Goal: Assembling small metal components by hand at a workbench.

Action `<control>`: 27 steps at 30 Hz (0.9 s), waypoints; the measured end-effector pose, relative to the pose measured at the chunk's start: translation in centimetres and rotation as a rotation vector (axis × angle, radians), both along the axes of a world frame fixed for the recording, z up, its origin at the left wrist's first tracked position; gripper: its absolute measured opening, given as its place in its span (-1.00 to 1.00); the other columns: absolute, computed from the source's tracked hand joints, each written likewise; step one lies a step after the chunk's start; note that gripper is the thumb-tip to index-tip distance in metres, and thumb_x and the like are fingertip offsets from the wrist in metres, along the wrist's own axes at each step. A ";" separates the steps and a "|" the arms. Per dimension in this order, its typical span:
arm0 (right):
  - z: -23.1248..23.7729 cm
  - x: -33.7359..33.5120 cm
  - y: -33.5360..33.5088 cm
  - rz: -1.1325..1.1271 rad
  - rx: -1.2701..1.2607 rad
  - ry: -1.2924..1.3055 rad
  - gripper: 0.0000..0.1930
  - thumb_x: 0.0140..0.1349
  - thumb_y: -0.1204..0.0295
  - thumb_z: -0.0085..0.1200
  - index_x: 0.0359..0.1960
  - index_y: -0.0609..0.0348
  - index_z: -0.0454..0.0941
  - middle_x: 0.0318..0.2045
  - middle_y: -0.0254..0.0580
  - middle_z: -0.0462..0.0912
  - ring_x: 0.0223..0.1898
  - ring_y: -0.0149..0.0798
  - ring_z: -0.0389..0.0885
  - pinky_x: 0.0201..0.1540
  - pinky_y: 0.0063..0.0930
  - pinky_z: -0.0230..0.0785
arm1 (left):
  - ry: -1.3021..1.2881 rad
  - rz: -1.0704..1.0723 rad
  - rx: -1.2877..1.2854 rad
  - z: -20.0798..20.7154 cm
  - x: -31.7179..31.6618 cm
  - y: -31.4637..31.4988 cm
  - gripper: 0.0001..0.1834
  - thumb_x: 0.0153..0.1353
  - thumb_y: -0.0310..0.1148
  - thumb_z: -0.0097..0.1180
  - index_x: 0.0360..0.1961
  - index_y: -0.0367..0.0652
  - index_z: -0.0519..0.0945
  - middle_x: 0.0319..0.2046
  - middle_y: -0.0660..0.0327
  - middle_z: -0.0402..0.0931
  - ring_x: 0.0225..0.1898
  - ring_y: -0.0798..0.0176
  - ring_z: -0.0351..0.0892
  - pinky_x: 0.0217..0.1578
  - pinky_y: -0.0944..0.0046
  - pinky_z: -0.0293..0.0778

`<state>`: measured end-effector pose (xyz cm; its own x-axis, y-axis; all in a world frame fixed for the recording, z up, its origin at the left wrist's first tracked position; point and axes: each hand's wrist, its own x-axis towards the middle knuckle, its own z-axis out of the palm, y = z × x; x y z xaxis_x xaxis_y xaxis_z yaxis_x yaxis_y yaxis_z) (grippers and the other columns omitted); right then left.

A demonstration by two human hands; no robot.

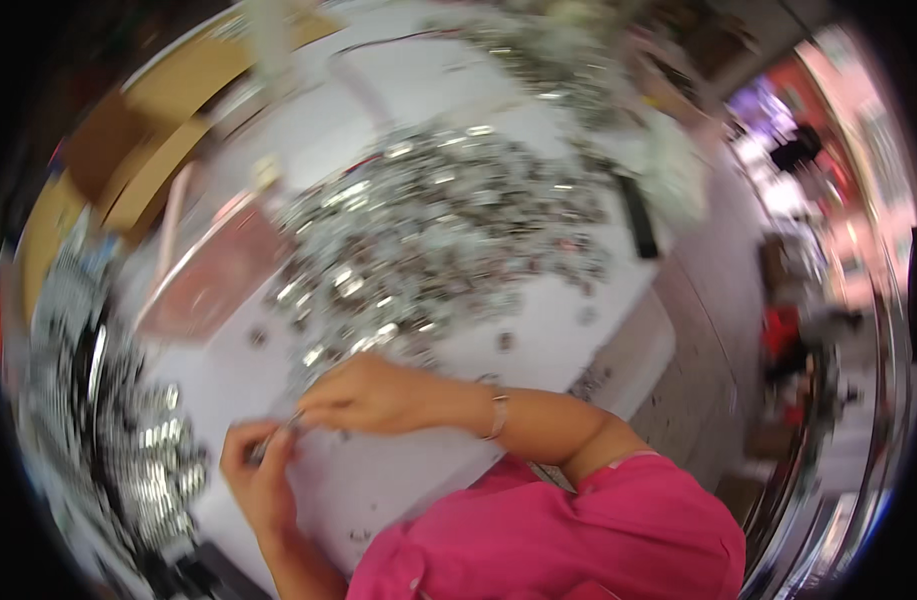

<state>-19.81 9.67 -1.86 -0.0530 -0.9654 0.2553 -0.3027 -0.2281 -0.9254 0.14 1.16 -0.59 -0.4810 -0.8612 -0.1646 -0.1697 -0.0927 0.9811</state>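
Observation:
My left hand is closed at the lower left of the white table, its fingers curled round a small shiny metal piece. Against its fingertips, my right hand pinches at the same spot; what sits between its fingers is too small and blurred to name. Just beyond the hands spreads a wide heap of small silvery metal parts. Left of my left hand, many similar shiny pieces lie in rows.
A pink translucent plastic tray stands left of the heap, with open cardboard boxes behind it. A black bar lies by the table's right edge, near pale plastic bags. Grey floor stretches to the right.

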 end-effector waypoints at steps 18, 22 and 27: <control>0.9 2.5 0.4 -0.171 0.076 -0.197 -0.73 0.39 0.28 0.02 -0.33 0.27 0.41 -0.65 -0.19 0.43 -0.60 -0.36 0.44 -0.50 -0.34 0.27 | 0.175 -0.197 -0.398 -1.3 0.4 0.2 -0.84 0.29 -0.61 0.07 -0.12 -0.26 0.49 -0.09 0.15 0.46 -0.24 0.37 0.50 -0.23 0.40 0.49; 0.4 2.5 0.3 -0.204 0.018 -0.099 -0.75 0.38 0.31 0.00 -0.34 0.27 0.39 -0.67 -0.17 0.41 -0.62 -0.32 0.42 -0.50 -0.31 0.25 | 0.137 -0.194 -0.394 -1.7 0.5 0.6 -0.85 0.30 -0.61 0.06 -0.12 -0.27 0.50 -0.08 0.14 0.47 -0.21 0.35 0.50 -0.21 0.37 0.50; 2.3 2.3 1.3 -0.191 0.183 -0.326 -0.75 0.39 0.32 -0.01 -0.34 0.27 0.39 -0.66 -0.17 0.37 -0.60 -0.32 0.40 -0.47 -0.31 0.25 | 0.168 -0.175 -0.425 -1.3 0.1 0.9 -0.85 0.30 -0.63 0.05 -0.12 -0.28 0.50 -0.08 0.14 0.47 -0.18 0.35 0.49 -0.19 0.37 0.49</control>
